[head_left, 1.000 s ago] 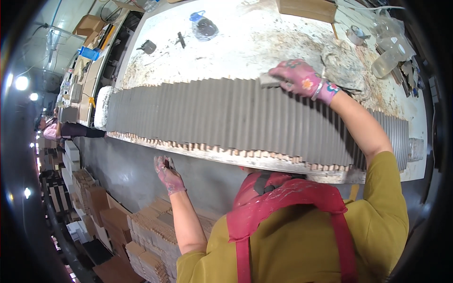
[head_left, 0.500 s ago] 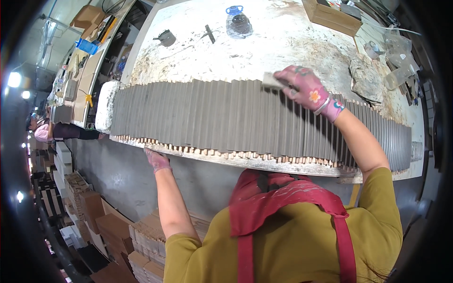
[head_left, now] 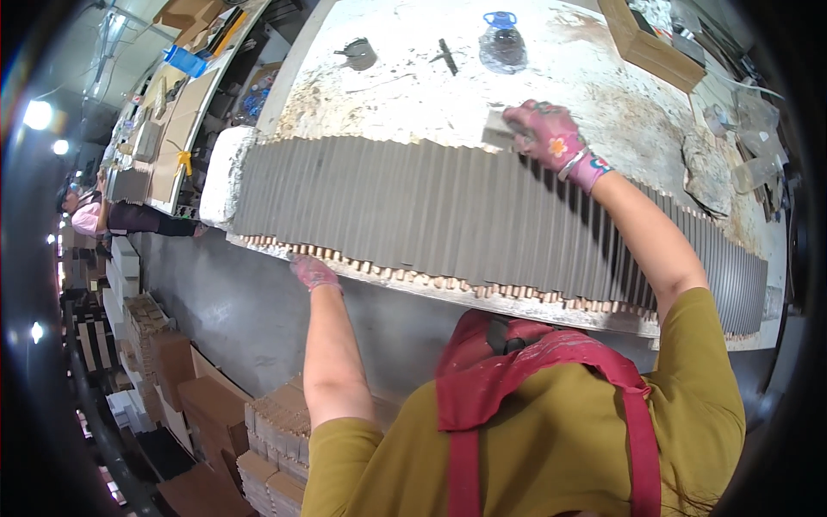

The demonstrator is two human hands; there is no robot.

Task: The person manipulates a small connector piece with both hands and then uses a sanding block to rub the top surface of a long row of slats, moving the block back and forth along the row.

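A long row of dark grey strips (head_left: pixel 370 202) lies side by side across the white table, with copper-brown peg-like ends (head_left: pixel 431 280) showing along the near side. My right hand (head_left: pixel 544 133), in a pink flowered glove, is closed around a small pale flat block (head_left: pixel 498 127) at the far edge of the row. What the fingers cover of the block is hidden. My left hand (head_left: pixel 314 271), also gloved in pink, rests at the table's near edge by the strip ends toward the left, its partly visible fingers stretched out and apparently holding nothing.
A white wrapped block (head_left: pixel 226 177) stands at the row's left end. Farther back are a blue-capped jug (head_left: pixel 502 43), a dark small pot (head_left: pixel 360 54), a black cross-shaped tool (head_left: pixel 446 57) and a cardboard box (head_left: pixel 652 47). Another person (head_left: pixel 108 215) works at far left; stacked cartons (head_left: pixel 280 431) stand below.
My view has shifted, moving the scene rightward. My right hand has moved left along the row's far edge with the block. My left hand remains at the near edge.
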